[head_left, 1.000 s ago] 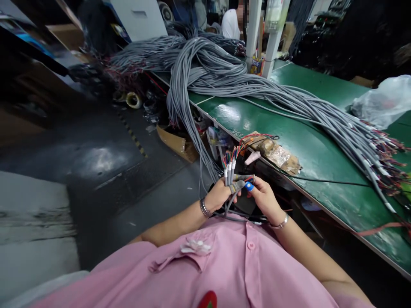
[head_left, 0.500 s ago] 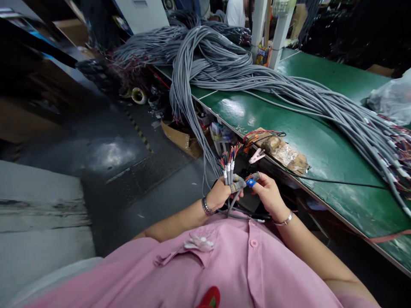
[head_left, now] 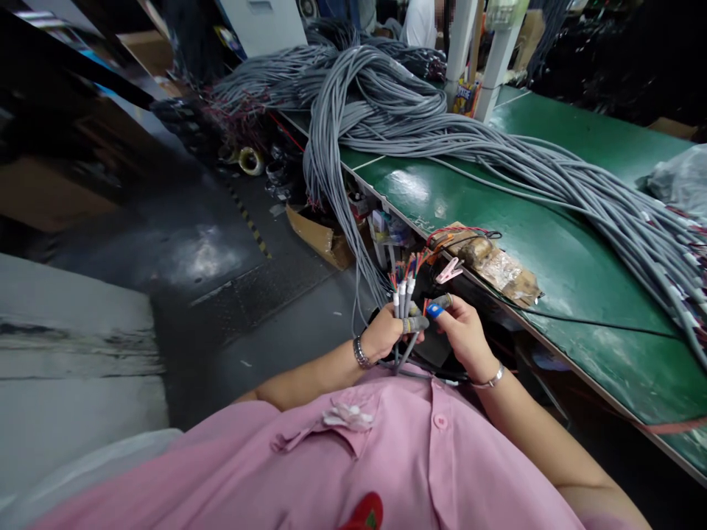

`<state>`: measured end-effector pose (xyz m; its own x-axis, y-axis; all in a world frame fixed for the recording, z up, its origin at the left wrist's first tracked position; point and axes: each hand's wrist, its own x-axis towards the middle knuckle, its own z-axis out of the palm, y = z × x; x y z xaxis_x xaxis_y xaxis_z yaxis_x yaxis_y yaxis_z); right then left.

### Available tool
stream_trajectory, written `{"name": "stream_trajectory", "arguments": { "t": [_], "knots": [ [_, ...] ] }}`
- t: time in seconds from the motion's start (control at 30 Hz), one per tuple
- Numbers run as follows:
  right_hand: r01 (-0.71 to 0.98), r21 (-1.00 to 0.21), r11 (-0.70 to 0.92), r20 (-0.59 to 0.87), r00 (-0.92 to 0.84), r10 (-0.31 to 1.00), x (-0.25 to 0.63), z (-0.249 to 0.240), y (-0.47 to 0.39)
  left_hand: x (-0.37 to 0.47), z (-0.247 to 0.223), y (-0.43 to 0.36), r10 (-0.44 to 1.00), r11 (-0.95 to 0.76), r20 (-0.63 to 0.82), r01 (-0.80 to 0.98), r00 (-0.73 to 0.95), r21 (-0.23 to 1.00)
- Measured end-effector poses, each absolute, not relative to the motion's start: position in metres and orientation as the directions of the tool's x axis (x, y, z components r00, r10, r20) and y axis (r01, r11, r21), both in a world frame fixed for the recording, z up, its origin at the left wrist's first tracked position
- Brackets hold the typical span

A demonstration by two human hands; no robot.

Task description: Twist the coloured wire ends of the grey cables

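Several grey cables (head_left: 403, 302) stand upright in my left hand (head_left: 388, 330), their white-banded ends fanning into thin coloured wires (head_left: 407, 269) above the fist. Grey covers sit on its fingertips. Just to the right, my right hand (head_left: 462, 331) has its thumb and forefinger pinched together, with a blue cover (head_left: 434, 310) on the thumb and a grey one on the forefinger. Short orange-red wires show beside these fingertips; the pinch hides whether they are gripped. A pink clip (head_left: 449, 271) is at the table edge just above my right hand.
Long bundles of grey cable (head_left: 381, 125) lie across the green table (head_left: 552, 265) and hang over its edge. A taped cardboard piece (head_left: 500, 271) lies near the edge. An open carton (head_left: 317, 237) is on the floor. A person in white (head_left: 420, 26) is at the back.
The whole view has shifted, so most things appear slightly further right. My right fingertips have moved slightly away from my left hand's fingertips, and more of the orange-red wires shows between them.
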<state>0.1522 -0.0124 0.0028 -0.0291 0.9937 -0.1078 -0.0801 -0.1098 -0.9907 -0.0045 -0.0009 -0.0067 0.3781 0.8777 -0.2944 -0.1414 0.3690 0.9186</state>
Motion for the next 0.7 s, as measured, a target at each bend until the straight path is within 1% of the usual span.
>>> {"name": "stream_trajectory", "arguments": {
  "t": [0.1, 0.17, 0.23, 0.3, 0.4, 0.47, 0.6, 0.7],
  "knots": [
    [-0.162, -0.973, -0.166, -0.176, 0.05, 0.983, 0.154, -0.008, -0.016, -0.004, -0.007, -0.001, 0.935, 0.314, -0.264, -0.207, 0.236, 0.927],
    [-0.207, -0.962, -0.176, -0.19, 0.049, 0.981, 0.155, -0.012, -0.019, -0.005, -0.007, 0.0, 0.947, 0.308, -0.271, -0.241, 0.173, 0.921],
    [-0.216, -0.962, -0.166, -0.177, 0.032, 0.984, 0.158, -0.013, -0.021, -0.006, -0.007, 0.001, 0.95, 0.304, -0.271, -0.272, 0.151, 0.913],
    [-0.202, -0.966, -0.163, -0.165, -0.007, 0.986, 0.158, -0.009, -0.02, -0.007, -0.008, 0.0, 0.951, 0.297, -0.257, -0.277, 0.171, 0.914],
    [-0.162, -0.972, -0.171, -0.156, -0.105, 0.982, 0.155, 0.0, -0.016, -0.005, -0.008, -0.002, 0.947, 0.29, -0.243, -0.232, 0.213, 0.928],
    [-0.137, -0.978, -0.155, -0.136, -0.137, 0.981, 0.15, 0.004, -0.013, -0.004, -0.008, -0.003, 0.942, 0.295, -0.248, -0.211, 0.225, 0.932],
    [-0.142, -0.98, -0.141, -0.124, -0.125, 0.984, 0.143, 0.006, -0.012, -0.003, -0.007, -0.004, 0.936, 0.305, -0.261, -0.174, 0.236, 0.936],
    [-0.141, -0.98, -0.142, -0.128, -0.103, 0.986, 0.146, 0.004, -0.012, -0.005, -0.006, -0.003, 0.907, 0.329, -0.275, -0.13, 0.318, 0.935]
  ]
}}
